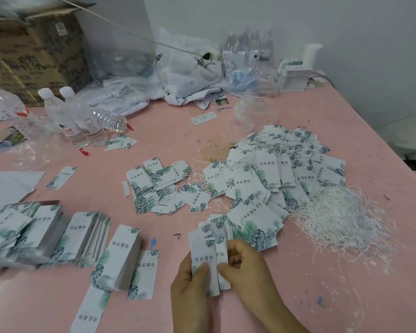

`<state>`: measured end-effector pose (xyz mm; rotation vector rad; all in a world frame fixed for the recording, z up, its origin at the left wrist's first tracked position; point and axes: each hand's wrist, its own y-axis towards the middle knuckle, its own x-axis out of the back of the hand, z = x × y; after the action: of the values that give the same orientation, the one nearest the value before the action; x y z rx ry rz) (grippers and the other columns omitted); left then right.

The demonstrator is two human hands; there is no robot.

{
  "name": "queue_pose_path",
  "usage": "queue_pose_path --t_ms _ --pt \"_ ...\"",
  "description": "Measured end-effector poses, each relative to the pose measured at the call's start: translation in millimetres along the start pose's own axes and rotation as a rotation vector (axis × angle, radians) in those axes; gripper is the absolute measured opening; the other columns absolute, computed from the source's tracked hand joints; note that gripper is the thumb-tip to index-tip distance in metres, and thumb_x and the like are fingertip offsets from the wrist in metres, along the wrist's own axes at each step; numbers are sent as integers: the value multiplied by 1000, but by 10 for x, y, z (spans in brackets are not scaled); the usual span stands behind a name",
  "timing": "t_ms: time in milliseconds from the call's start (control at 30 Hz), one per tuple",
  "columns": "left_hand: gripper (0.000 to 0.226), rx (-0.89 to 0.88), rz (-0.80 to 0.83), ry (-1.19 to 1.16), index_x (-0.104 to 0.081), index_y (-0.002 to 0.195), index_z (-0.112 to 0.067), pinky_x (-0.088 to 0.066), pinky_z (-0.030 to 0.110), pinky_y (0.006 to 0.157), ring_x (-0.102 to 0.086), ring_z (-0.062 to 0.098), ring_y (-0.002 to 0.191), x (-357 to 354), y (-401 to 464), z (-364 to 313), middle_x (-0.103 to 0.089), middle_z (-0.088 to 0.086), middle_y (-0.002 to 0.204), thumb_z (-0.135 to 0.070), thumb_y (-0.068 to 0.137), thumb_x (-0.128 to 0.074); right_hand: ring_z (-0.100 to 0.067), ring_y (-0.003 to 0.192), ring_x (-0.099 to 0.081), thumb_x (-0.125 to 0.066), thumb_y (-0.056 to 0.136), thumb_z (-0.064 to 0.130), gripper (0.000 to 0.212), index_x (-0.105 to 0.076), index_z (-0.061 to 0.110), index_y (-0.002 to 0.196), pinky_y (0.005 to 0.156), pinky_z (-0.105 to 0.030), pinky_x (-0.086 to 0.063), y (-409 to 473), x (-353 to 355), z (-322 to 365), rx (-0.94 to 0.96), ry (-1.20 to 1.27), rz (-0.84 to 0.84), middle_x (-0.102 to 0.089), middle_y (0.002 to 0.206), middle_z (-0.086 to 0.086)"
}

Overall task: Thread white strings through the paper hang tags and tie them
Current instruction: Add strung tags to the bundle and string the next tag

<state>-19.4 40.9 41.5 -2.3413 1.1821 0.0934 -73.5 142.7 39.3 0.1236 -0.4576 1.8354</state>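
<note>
Fingers (203, 266) of both hands curled round fanned hang tags (208, 246)

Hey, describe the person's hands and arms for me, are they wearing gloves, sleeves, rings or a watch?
Both hands are bare. The left hand and the right hand show no gloves, and no rings are visible on the fingers. The forearms are uncovered as far as the bottom edge of the picture: no sleeve, watch or bracelet shows on the wrists.
</note>
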Motion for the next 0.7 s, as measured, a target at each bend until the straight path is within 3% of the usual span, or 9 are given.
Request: queue_pose_path --t_ms 167,267,333,433,600,700 --pt "36 22 56 -52 -76 100 -10 -60 31 62 -74 32 82 -48 -45 -73 -76 19 94 11 91 -48 -3 69 -68 -62 77 -11 37 -69 22 94 62 -15 -51 30 70 39 -32 113 52 -76 82 10" --pt "33 43 67 -100 -72 106 -5 -61 31 60 -74 33 81 -55 -34 -90 -76 21 95 11 91 -47 2 60 -61 -62 82 -6 27 -70 19 86 56 -14 -47 21 85 80 -40 97 96 -72 70 13" --pt "31 45 61 -119 -71 105 -4 -60 32 59 -74 32 78 -61 -17 -81 -75 22 94 10 91 -48 0 67 -65 -61 86 0 19 -65 19 87 60 -18 -49 20 100 60 -42 93 41 -73 75 14" --pt "29 60 21 -121 -71 104 -5 -60 38 62 -73 33 76 -34 10 -69 -75 23 93 8 93 -48 -7 81 -70 -57 91 7 17 -60 22 96 72 -28 -56 5 136 66 -34 64 -24 -74 89 15" --pt "27 75 -55 -82 -70 105 -7 -56 53 80 -71 39 82 41 80 -36 -75 21 93 5 97 -47 3 77 -69 -57 95 9 25 -58 34 99 57 -23 -58 107 435 158 33 42 -234 -71 92 12" --pt "27 75 -74 -71 -69 106 -7 -58 52 77 -72 40 81 37 78 -37 -76 21 93 5 98 -46 -2 77 -70 -57 95 11 27 -57 25 118 62 -25 -58 338 726 165 65 -83 -292 -69 100 13"
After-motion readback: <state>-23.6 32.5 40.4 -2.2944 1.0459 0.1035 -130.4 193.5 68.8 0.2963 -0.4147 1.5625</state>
